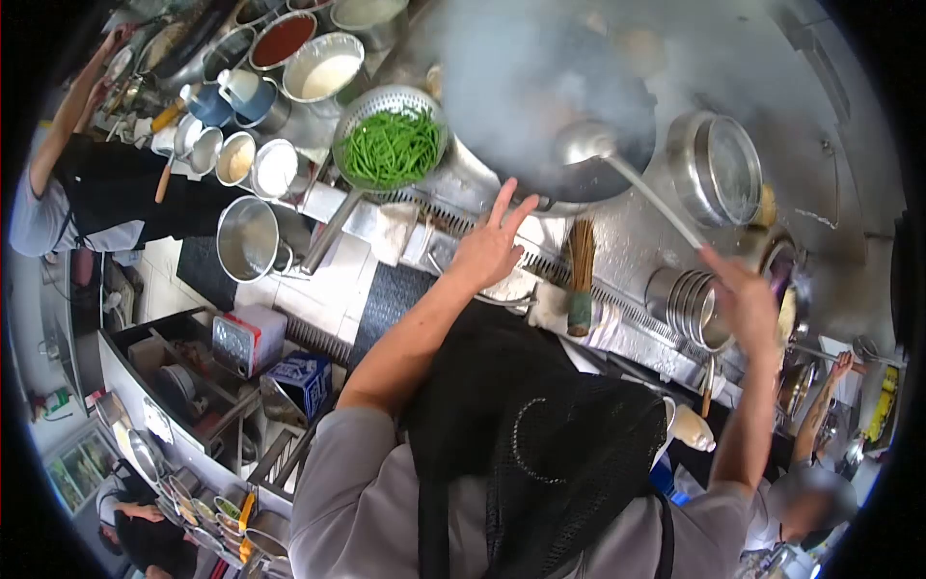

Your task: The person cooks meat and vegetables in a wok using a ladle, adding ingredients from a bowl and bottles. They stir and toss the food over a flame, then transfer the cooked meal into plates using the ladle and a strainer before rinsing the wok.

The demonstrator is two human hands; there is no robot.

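Observation:
My right hand (748, 304) is wrapped round the handle of a long metal ladle (661, 201), whose bowl is over the dark wok (617, 179). Thick steam rises from the wok and hides most of what is inside. At the wok's near rim is my left hand (490, 249), two fingers stretched out and spread, fingertips right by the edge. To its left, a perforated metal strainer (340, 224) holds cut green beans (391, 148). Just right of my left hand, a bamboo wok brush (581, 265) stands at the stove's front edge beside a folded cloth (550, 307).
Sauce containers (285, 41) and small seasoning bowls (276, 166) line the left. A metal pot (247, 237) sits below the strainer. Nested metal bowls (696, 307) and a steel pot (728, 169) are at right. Co-workers stand at far left (145, 183) and lower right (796, 502).

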